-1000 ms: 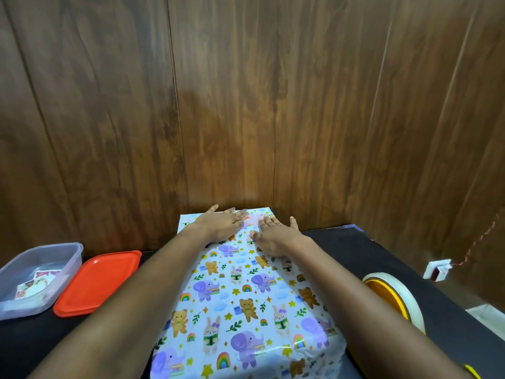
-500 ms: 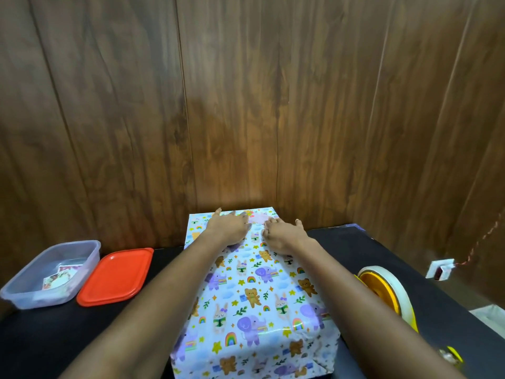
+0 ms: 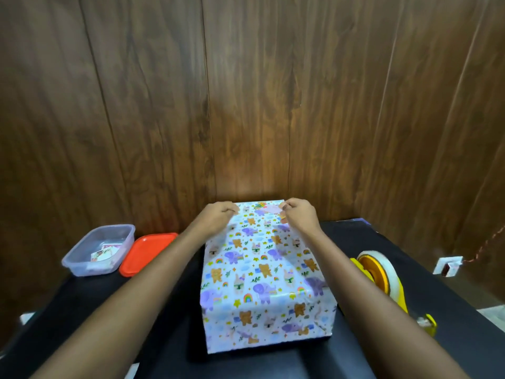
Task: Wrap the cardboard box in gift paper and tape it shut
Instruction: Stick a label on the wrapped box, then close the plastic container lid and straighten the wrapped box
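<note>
The box (image 3: 269,321) sits on the black table (image 3: 273,365) between the two forearms, its length running straight out from the person toward the wooden wall (image 3: 246,105), and it is covered on the top and near face by the animal-print paper (image 3: 254,250). Both hands reach to the far end of the top. The left hand (image 3: 218,218) rests on the far left corner with its fingers curled down onto the paper; whether it pinches the sheet or only presses it cannot be told. The right hand (image 3: 299,218) is at the far right corner, its thumb and forefinger drawn together on the paper at the far edge, seemingly pinching it. Between the two hands the far strip of the top shows a pale pinkish patch, too blurred to make out. Outside the left forearm, well apart from it, stands a clear tub (image 3: 99,250) with some small printed packets inside, and an orange lid (image 3: 147,253) lies flat just beside the tub, between it and the arm. Outside the right forearm, near the elbow, a yellow tape dispenser (image 3: 379,277) stands on the table with its roll upright.
</note>
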`<action>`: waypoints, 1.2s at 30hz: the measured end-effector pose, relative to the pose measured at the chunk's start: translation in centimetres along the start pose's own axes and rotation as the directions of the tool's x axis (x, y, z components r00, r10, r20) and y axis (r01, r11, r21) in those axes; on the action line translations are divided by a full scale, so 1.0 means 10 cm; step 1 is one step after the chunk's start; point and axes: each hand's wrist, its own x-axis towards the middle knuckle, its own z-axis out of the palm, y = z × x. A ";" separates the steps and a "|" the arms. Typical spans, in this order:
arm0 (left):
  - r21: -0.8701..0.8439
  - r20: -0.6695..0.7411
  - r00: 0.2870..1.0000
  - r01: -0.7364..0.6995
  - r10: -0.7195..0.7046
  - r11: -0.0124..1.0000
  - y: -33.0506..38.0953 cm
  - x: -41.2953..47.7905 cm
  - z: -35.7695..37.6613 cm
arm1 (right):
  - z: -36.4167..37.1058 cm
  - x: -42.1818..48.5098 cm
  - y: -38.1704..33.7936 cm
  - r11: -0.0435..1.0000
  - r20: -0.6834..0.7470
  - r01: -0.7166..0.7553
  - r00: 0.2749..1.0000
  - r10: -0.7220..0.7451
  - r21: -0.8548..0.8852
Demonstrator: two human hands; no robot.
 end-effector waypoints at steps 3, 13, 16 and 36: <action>-0.214 -0.032 0.999 0.006 -0.013 0.977 -0.05 -0.47 -0.35 | 0.05 -0.32 -0.21 0.954 0.158 -0.128 0.984 0.087 0.272; -0.362 -0.049 0.982 0.153 -0.183 0.919 -0.29 -1.80 -1.07 | 0.41 -1.50 -0.89 0.867 0.386 -0.199 0.923 0.009 0.456; -0.351 -0.107 0.963 0.198 -0.249 0.915 -0.45 -2.04 -1.21 | 0.68 -1.72 -0.99 0.886 0.434 -0.188 0.901 -0.017 0.424; 0.226 0.103 0.924 0.339 -0.368 0.913 -1.90 -1.25 -0.82 | 2.78 -0.91 -0.59 0.953 0.212 -0.303 0.930 0.301 -0.023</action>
